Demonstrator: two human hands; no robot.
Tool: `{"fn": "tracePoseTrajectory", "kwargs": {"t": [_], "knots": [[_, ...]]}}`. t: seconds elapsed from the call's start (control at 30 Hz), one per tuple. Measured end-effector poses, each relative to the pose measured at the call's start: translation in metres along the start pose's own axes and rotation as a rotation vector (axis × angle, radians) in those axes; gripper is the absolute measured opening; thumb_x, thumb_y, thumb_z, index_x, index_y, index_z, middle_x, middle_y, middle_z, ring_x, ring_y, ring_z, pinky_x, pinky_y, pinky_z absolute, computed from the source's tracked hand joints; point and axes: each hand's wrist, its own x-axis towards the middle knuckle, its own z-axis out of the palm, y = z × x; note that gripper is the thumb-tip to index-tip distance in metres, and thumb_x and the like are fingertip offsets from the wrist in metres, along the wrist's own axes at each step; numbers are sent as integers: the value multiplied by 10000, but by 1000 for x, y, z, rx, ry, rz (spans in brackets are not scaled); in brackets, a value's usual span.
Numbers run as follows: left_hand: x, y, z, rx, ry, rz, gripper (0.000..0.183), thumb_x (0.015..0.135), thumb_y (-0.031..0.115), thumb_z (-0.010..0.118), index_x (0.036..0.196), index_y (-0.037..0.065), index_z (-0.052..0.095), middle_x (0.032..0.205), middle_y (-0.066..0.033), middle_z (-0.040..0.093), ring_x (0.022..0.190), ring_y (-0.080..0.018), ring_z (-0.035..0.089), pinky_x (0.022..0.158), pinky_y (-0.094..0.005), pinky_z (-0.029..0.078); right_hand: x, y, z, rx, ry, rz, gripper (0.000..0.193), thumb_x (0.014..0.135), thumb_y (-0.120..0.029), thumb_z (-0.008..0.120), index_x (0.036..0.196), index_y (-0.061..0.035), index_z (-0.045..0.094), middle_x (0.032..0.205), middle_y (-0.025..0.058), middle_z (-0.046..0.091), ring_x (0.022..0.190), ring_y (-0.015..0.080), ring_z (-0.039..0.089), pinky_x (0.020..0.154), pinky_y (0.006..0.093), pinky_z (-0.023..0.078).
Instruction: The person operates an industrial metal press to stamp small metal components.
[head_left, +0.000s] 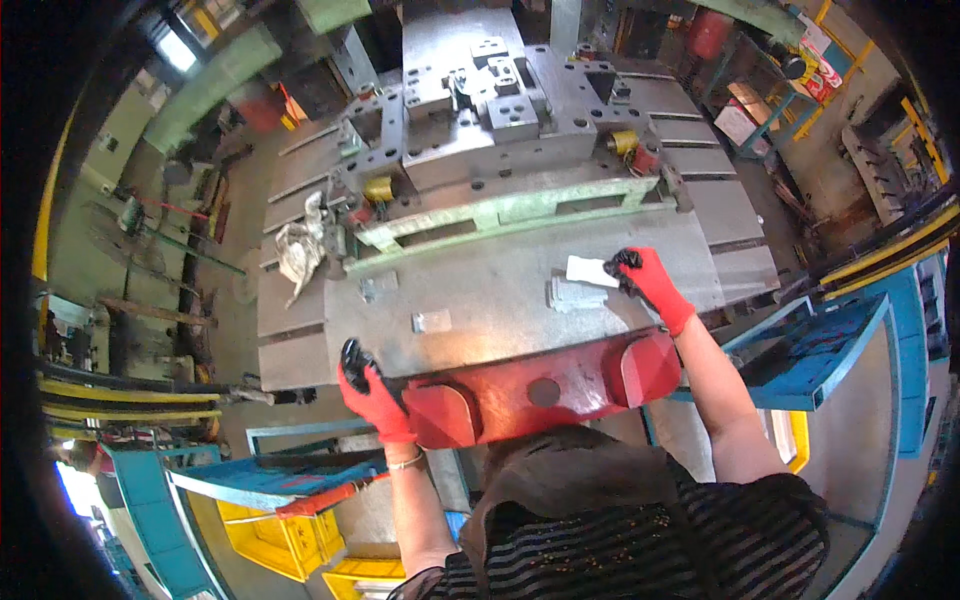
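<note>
My right hand [648, 284], in a red glove with black fingers, pinches a small flat white piece [590, 270] above the metal table. Just below that piece lies a stack of similar pale flat pieces [576, 294]. My left hand [374, 394], gloved the same way, is at the table's near left edge with its fingers curled together and nothing visible in them. Another small pale flat piece [432, 321] rests on the table to the right of my left hand. A clear-looking piece [378, 288] lies farther back.
A large steel die [470, 160] stands behind a pale green slotted bar [520, 212]. A crumpled cloth [300, 250] lies at the left. A red curved plate [545, 393] is between me and the table. Blue trolleys [820, 350] and yellow crates [270, 535] stand nearby.
</note>
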Motion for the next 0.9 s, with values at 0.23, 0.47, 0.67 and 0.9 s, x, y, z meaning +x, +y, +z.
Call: {"fn": "tracePoseTrajectory", "kwargs": {"t": [0.23, 0.47, 0.67, 0.9], "knots": [[82, 77, 123, 36, -365, 554, 413, 770, -33, 574, 1180, -11, 528, 1159, -151, 581, 1084, -278, 539, 959, -365, 389, -7, 8, 15, -388, 225, -373, 96, 801, -80, 567, 786, 11, 592, 619, 160, 575, 556, 268, 585, 526, 382, 433], [190, 94, 285, 649, -320, 933, 374, 749, 344, 665, 1000, 69, 634, 1145, -148, 566, 1112, -346, 488, 977, -477, 341, -14, 6, 24, -386, 285, -289, 169, 801, -160, 577, 781, 7, 591, 742, 215, 592, 732, 396, 555, 647, 456, 427], [219, 100, 357, 1109, -330, 830, 372, 769, 431, 611, 938, 105, 669, 1071, -143, 604, 1035, -344, 551, 822, -495, 451, 4, 32, 22, -341, 282, -227, 191, 803, -189, 595, 808, 2, 594, 772, 222, 589, 744, 424, 532, 659, 459, 429], [205, 121, 292, 688, -314, 865, 334, 747, 366, 620, 829, 43, 644, 957, -181, 615, 941, -343, 571, 823, -431, 441, 5, 41, 17, -183, 256, -51, 213, 822, -211, 606, 869, -3, 615, 750, 208, 598, 732, 335, 600, 657, 426, 456]]}}
